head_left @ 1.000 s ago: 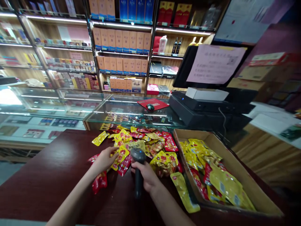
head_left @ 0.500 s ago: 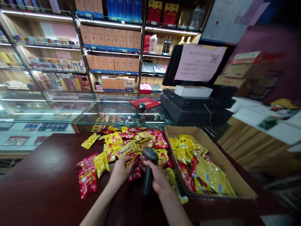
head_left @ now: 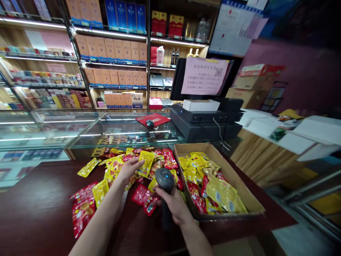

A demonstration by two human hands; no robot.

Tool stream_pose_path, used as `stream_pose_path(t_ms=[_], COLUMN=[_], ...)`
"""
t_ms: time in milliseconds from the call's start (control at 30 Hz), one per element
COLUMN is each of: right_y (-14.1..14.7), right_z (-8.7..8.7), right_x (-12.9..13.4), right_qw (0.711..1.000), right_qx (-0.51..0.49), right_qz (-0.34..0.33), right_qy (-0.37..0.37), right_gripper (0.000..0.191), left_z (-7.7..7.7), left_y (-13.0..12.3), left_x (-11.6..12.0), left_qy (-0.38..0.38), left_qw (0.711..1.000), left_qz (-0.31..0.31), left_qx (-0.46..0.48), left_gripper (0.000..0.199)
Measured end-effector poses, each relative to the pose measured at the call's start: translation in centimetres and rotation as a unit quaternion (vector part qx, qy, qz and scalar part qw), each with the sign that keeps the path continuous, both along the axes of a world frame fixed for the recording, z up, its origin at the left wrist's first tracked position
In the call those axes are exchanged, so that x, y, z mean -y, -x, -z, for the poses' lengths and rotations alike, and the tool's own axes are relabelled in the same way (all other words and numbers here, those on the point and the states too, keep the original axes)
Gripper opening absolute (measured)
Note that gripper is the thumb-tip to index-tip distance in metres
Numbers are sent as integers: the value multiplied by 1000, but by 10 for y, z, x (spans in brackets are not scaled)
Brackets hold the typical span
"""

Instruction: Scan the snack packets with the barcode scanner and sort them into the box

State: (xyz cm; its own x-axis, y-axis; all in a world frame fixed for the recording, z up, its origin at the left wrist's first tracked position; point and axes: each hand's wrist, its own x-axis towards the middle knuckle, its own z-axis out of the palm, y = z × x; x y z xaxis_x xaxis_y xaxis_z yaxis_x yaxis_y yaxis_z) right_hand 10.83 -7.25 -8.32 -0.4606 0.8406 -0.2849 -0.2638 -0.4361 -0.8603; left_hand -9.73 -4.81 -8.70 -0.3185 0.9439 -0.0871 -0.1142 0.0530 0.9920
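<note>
My right hand [head_left: 173,202] is wrapped round the handle of a dark barcode scanner [head_left: 164,179], its head pointing up and away. My left hand [head_left: 130,169] pinches the left edge of a yellow snack packet [head_left: 146,163] over the heap. Red and yellow snack packets [head_left: 114,167] lie piled behind and beside my hands. Left of the scanner, red packets [head_left: 144,199] rest on the dark table. Farther left are a yellow packet [head_left: 100,192] and red packets [head_left: 84,209], partly behind my left forearm.
An open cardboard box [head_left: 250,199] holding yellow and red packets stands on the table [head_left: 34,209] at right. Behind are a glass counter [head_left: 87,138], a red mat [head_left: 162,119] with a mouse [head_left: 149,123], and a monitor [head_left: 176,81]. Stocked shelves line the wall.
My left hand has moved up and away from the red packets and now holds a yellow packet. The scanner stays in my right hand. The camera view has turned right.
</note>
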Motion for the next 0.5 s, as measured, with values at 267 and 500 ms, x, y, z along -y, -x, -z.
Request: stream_pose_path(t_ms=[267,500], right_y=[8,11], right_z=[-9,-2], right_x=[5,7], right_qw=[991,987], right_qx=[79,102], right_qz=[-54,-38], right_qy=[-97,-117], right_gripper=[30,29], left_z=[-20,-26], left_y=[3,9], left_x=[-37,-54], left_qy=[45,67], left_qw=[999,993], left_qz=[22,74], left_qx=[8,58], left_gripper=[43,43])
